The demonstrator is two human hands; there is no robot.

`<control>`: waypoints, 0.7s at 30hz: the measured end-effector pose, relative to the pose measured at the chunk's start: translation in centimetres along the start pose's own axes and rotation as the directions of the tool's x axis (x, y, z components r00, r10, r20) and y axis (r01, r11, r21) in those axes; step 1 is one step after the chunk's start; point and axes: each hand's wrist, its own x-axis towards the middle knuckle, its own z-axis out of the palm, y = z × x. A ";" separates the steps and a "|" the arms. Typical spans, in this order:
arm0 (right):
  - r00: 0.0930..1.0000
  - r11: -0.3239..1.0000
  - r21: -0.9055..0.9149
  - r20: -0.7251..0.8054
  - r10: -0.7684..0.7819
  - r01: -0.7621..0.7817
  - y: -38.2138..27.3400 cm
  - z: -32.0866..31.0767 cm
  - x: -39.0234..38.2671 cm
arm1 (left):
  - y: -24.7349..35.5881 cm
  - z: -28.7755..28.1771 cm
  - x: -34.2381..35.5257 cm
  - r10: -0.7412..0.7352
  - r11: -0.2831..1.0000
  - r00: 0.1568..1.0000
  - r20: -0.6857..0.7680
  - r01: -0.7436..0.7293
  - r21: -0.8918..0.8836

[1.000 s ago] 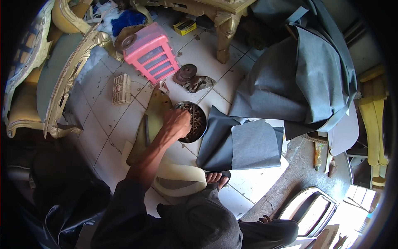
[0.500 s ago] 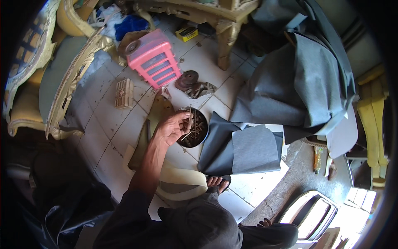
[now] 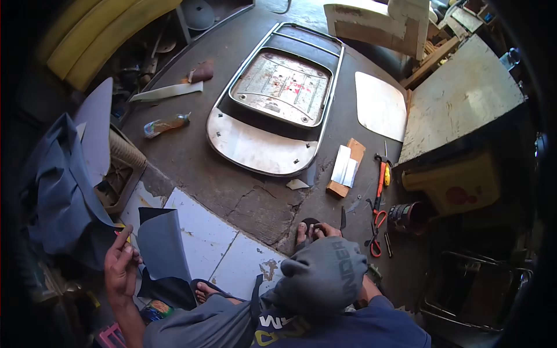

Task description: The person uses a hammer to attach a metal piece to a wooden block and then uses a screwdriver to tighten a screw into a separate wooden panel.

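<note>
Sheet (image 3: 165,240), grey with black folds

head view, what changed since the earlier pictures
The view has swung to the right, taking the bowl out of sight and bringing the metal chair from the lower right to the upper middle. The left hand has left the bowl and is now raised beside the grey sheet; whether it still has the thin piece it held is unclear. The bottle still lies near the chair.
</note>
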 end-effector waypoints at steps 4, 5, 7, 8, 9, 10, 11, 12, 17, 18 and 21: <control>0.992 0.992 0.122 -0.128 -0.011 0.027 6.8 0.0 1.0 | 5.0 11.5 5.5 -0.098 0.911 0.981 0.165 0.021 0.413; 0.984 0.987 0.157 -0.177 -0.011 0.039 6.8 -0.1 1.8 | 6.0 14.3 6.4 -0.108 0.878 0.975 0.194 0.002 0.479; 0.955 0.982 0.186 -0.296 0.028 0.029 8.2 -1.8 2.5 | 5.6 21.9 9.1 -0.167 0.806 0.941 0.294 -0.041 0.590; 0.929 0.983 0.180 -0.367 0.040 0.028 9.0 -2.4 2.9 | 5.2 25.4 10.2 -0.215 0.766 0.917 0.336 -0.056 0.641; 0.900 0.985 0.168 -0.434 0.036 0.042 9.5 -3.0 3.9 | 3.9 28.2 11.3 -0.209 0.794 0.891 0.403 -0.086 0.602; 0.864 0.989 0.138 -0.503 0.024 0.052 10.3 -4.0 5.0 | 2.2 31.3 12.7 -0.252 0.788 0.849 0.465 -0.099 0.608; 0.814 0.997 0.070 -0.581 0.007 0.041 11.3 -5.2 6.2 | 0.4 34.5 14.1 -0.303 0.757 0.793 0.529 -0.137 0.638; 0.753 1.000 0.001 -0.657 -0.015 0.021 12.6 -6.6 7.5 | -2.4 37.8 15.4 -0.308 0.783 0.747 0.589 -0.153 0.603; 0.662 0.962 -0.161 -0.749 0.028 -0.223 12.9 -12.4 14.7 | -15.6 49.7 19.4 -0.162 0.890 0.762 0.626 -0.161 0.426; 0.690 0.946 -0.134 -0.715 0.115 -0.296 13.2 -13.1 15.7 | -17.5 51.4 19.4 -0.121 0.916 0.790 0.601 -0.144 0.373; 0.721 0.924 -0.042 -0.638 0.269 -0.381 15.2 -15.2 17.7 | -22.5 55.1 19.8 -0.086 0.930 0.858 0.506 -0.113 0.350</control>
